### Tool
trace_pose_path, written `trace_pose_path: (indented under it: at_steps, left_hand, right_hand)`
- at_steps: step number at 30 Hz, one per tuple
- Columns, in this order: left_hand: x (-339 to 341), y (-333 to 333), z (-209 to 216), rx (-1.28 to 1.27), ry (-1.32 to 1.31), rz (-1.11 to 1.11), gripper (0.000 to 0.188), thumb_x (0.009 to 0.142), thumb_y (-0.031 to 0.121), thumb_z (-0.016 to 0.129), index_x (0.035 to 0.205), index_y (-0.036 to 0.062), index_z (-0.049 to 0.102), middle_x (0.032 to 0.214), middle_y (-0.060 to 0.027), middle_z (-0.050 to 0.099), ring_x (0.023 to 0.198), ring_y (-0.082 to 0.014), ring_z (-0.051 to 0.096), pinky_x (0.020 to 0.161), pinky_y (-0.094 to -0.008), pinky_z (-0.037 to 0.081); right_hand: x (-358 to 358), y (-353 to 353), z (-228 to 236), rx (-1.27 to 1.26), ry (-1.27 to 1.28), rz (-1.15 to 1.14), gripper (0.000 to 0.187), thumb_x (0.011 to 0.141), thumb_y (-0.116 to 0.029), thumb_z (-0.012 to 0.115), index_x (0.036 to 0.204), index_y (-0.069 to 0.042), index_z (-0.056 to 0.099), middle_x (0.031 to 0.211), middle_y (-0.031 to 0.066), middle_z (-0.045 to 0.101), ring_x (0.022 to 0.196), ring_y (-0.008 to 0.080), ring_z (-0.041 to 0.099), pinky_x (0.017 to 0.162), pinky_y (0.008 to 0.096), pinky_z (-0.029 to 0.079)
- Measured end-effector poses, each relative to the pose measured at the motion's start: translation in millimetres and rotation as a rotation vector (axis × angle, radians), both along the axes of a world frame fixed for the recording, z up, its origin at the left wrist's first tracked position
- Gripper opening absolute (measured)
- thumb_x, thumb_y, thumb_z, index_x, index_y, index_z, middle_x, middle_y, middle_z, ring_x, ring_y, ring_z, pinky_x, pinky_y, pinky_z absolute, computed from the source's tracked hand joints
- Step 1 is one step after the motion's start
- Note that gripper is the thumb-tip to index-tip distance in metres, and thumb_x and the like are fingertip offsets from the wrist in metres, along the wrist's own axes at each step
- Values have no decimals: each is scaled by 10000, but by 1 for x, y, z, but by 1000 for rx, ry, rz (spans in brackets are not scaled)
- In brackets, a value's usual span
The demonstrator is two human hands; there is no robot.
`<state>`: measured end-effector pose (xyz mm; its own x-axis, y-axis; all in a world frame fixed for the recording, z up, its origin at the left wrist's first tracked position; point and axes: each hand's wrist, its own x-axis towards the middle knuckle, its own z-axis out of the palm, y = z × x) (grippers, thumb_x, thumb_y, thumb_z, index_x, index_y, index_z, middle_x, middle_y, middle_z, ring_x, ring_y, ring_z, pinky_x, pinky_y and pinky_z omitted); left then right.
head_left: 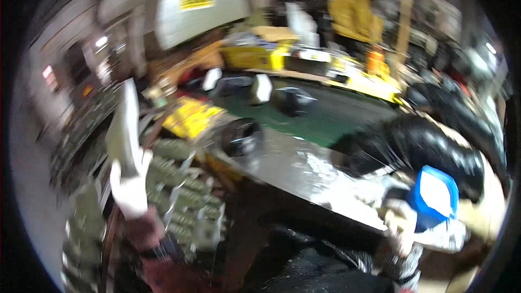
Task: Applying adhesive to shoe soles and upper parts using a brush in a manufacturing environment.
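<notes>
My left hand (130, 187), in a white glove, is raised at the left. Its thumb and fingers close round the lower end of a long, flat, pale grey-white piece (125, 130) that stands almost upright; blur hides its exact kind. My right hand (400, 227), in a pale glove, is at the right end of the metal worktop (304, 168), beside a blue container (434, 198) with a white face. Its fingers look bent, but motion smears them and I cannot tell whether they hold anything. A dark, hollow, shiny piece (241, 137) rests on the worktop's left part.
Behind the worktop, a green belt (296, 125) carries a black rounded piece (293, 100) and a white block (261, 89). Large black bundles (418, 149) lie to the right. Stacked olive-green packs (184, 201) stand by my left arm. A yellow bin (247, 57) is farther back.
</notes>
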<state>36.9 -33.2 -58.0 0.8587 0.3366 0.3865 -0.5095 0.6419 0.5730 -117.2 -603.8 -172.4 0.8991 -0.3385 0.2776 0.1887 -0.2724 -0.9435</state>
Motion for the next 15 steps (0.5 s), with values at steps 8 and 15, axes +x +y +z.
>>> trace_pose_path:
  at_steps: [8, 15]
  left_hand:
    - [-27, -198, -121, -130, 226, -925, 736, 946, 460, 558, 1398, -78, 341, 1199, -285, 530, 964, -398, 614, 773, -477, 593]
    - [-62, -268, -171, 39, 842, -877, 736, 963, 613, 397, 1186, -76, 530, 953, -227, 631, 663, -278, 645, 517, -331, 530]
  right_hand:
    - [-38, -135, 74, -346, 52, -667, 260, 962, -280, 613, 1010, -32, 676, 798, 51, 651, 742, 115, 604, 661, 261, 482]
    - [-55, -158, 44, -370, 104, -701, 187, 925, -241, 663, 920, -55, 684, 692, -4, 605, 649, 89, 563, 611, 247, 456]
